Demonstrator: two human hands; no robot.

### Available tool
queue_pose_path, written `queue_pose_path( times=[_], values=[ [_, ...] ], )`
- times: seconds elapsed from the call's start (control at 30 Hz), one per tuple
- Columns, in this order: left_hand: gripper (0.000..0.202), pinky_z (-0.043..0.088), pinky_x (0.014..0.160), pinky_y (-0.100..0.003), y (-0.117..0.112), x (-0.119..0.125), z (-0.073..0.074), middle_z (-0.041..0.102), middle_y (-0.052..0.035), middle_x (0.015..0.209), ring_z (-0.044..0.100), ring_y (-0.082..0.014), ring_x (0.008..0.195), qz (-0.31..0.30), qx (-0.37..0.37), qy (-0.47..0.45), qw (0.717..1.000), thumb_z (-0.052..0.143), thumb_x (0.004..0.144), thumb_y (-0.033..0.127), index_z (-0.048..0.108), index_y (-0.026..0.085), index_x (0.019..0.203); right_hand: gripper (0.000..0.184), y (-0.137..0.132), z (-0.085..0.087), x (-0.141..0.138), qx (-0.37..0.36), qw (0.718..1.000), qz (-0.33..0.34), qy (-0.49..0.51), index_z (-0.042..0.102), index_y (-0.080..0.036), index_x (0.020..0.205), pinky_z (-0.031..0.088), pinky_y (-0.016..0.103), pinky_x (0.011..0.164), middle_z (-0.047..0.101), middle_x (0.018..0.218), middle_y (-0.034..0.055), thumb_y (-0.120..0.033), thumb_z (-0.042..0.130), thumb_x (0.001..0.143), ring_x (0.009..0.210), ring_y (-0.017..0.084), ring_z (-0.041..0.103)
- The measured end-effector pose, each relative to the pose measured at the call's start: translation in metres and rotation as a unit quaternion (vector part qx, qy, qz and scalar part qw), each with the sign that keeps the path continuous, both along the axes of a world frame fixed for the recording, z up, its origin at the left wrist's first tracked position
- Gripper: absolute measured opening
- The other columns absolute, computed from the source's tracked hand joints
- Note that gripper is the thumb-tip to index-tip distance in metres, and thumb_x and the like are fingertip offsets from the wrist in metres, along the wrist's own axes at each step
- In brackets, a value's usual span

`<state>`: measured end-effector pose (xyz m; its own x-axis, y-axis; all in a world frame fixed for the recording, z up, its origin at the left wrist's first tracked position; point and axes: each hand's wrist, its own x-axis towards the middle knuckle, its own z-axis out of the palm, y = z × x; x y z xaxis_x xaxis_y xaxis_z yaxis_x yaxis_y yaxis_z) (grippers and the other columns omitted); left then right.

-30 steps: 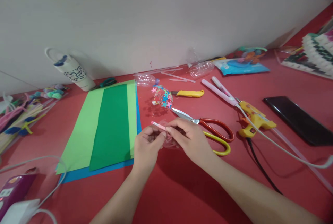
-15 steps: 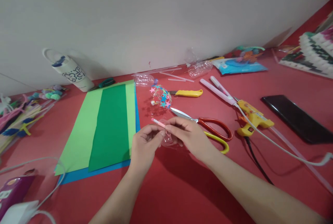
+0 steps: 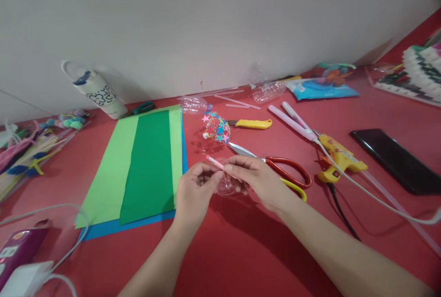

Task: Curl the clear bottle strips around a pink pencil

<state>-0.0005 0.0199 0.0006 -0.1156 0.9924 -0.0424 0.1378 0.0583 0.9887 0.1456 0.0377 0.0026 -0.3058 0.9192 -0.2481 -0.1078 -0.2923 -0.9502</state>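
Both hands meet above the red table (image 3: 241, 251), just right of the paper sheets. My left hand (image 3: 195, 193) is closed in a pinch at a small clear plastic piece (image 3: 225, 186) held between the two hands. My right hand (image 3: 258, 177) is closed on a thin pink stick (image 3: 215, 162) that points up and left past my fingertips. Behind the hands lies a clear plastic dome covered with coloured star stickers (image 3: 216, 128). Red-and-yellow-handled scissors (image 3: 275, 168) lie right behind my right hand.
Light green, dark green and blue paper sheets (image 3: 144, 168) lie at left. A yellow utility knife (image 3: 251, 124), a yellow glue gun (image 3: 339, 161) with cables, a pink tool (image 3: 292, 120), a black phone (image 3: 396, 159), clear bottle parts (image 3: 268, 91), a white cup (image 3: 98, 94) and pipe cleaners (image 3: 24, 154) surround them.
The hands stay together with the pink stick and clear piece, shifting only slightly. The view has moved a little.
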Motion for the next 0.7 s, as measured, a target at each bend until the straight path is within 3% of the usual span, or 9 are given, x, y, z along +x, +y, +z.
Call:
queue_pose_path(
  times=[0.17, 0.4, 0.7],
  values=[
    [0.012, 0.037, 0.043, -0.018, 0.0001, -0.0001, -0.0009, 0.058, 0.0040, 0.059, 0.045, -0.0068, 0.045, -0.013, 0.012, 0.003, 1.000, 0.069, 0.071, 0.027, 0.062, 0.017, 0.072, 0.020, 0.0007, -0.0029, 0.0009, 0.016, 1.000, 0.014, 0.014, 0.063, -0.016, 0.071, 0.038, 0.022, 0.048, 0.053, 0.055, -0.0037, -0.036, 0.064, 0.077, 0.047, 0.008, 0.048],
    [0.008, 0.039, 0.053, -0.021, -0.0009, -0.0034, -0.0045, 0.060, 0.0014, 0.068, 0.050, -0.0098, 0.057, -0.025, 0.091, 0.080, 0.992, 0.066, 0.075, 0.026, 0.065, 0.018, 0.072, 0.021, -0.0006, -0.0023, 0.0008, 0.022, 0.999, 0.027, 0.012, 0.064, -0.016, 0.072, 0.041, 0.021, 0.048, 0.055, 0.057, -0.0033, -0.035, 0.062, 0.080, 0.046, 0.007, 0.050],
    [0.004, 0.040, 0.055, -0.022, -0.0026, -0.0048, -0.0068, 0.061, 0.0005, 0.070, 0.052, -0.0115, 0.060, -0.037, 0.083, 0.048, 0.995, 0.065, 0.075, 0.023, 0.066, 0.019, 0.073, 0.025, 0.0011, -0.0030, 0.0040, -0.050, 0.994, 0.056, 0.076, 0.064, -0.014, 0.069, 0.041, 0.019, 0.045, 0.059, 0.055, -0.0020, -0.039, 0.068, 0.075, 0.043, 0.006, 0.050]
  ],
)
